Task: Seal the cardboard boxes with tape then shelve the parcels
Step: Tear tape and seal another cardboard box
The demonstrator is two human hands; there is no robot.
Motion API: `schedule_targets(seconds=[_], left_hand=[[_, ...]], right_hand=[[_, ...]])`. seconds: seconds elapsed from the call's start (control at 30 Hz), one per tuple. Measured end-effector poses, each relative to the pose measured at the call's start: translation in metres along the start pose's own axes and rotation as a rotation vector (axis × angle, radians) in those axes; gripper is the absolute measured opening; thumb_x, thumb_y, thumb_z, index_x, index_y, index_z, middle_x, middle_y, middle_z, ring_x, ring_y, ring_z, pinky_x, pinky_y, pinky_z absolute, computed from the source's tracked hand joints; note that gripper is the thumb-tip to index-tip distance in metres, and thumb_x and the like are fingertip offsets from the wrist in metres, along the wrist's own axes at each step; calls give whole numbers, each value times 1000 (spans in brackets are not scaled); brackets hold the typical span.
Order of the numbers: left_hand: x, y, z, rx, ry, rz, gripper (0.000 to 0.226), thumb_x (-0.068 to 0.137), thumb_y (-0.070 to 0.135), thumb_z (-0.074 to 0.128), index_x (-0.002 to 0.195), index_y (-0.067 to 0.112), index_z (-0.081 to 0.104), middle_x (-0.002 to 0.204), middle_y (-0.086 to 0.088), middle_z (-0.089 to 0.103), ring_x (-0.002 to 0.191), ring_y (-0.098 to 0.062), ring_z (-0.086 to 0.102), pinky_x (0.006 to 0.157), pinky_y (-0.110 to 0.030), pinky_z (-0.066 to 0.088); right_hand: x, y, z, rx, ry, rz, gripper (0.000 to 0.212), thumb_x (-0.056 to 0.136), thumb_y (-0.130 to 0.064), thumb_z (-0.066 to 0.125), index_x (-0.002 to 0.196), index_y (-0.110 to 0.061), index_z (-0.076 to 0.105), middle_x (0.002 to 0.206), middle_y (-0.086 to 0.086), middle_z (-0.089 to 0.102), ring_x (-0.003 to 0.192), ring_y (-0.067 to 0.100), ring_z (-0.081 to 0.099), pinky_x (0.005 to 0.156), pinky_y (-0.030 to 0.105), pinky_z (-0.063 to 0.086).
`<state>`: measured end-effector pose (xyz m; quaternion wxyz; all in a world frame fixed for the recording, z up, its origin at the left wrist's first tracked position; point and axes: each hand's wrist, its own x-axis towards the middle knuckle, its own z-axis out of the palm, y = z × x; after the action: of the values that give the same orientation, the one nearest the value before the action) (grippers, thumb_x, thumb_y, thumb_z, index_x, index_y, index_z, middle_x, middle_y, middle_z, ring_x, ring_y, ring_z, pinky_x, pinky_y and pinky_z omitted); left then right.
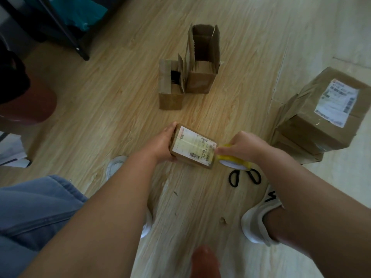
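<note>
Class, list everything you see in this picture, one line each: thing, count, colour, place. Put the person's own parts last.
labelled box: one, brown with white label, centre.
tape roll: one, yellow, at that box's right end.
scissors: one pair, black, floor below the tape roll.
open boxes: two, brown, floor beyond the hands.
sealed parcels: stack, count unclear, brown, right.
metal frame: one, black, top left.
shoes: two, white, floor.
left hand: one, gripping the labelled box.
right hand: one, holding the tape roll.

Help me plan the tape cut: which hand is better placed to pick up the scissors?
Probably right: the scissors lie just below the right hand, though it holds the tape roll; the left hand grips the box, farther off.
</note>
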<state>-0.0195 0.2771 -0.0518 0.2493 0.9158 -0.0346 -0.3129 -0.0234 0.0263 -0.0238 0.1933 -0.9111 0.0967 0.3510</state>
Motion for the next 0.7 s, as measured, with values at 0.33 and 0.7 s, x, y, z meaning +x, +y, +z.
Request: schedule_targets(seconds=[0.33, 0.7], left_hand=[[11, -15, -6, -16, -31, -26, 122, 72, 9, 85, 158, 30, 1, 163, 2, 21, 145, -20, 30, 112, -32, 29], [31, -32, -7, -30, -60, -20, 123, 66, 11, 88, 156, 39, 10, 139, 5, 53, 124, -19, 52, 99, -34, 42]], right_hand=[[12, 20, 26, 266, -5, 18, 51, 88, -56, 66, 64, -15, 49, 57, -1, 37, 49, 11, 33, 48, 27, 24], [33, -1, 43, 70, 78, 61, 52, 91, -54, 61, 62, -13, 45, 54, -1, 40, 49, 13, 36, 46, 26, 25]])
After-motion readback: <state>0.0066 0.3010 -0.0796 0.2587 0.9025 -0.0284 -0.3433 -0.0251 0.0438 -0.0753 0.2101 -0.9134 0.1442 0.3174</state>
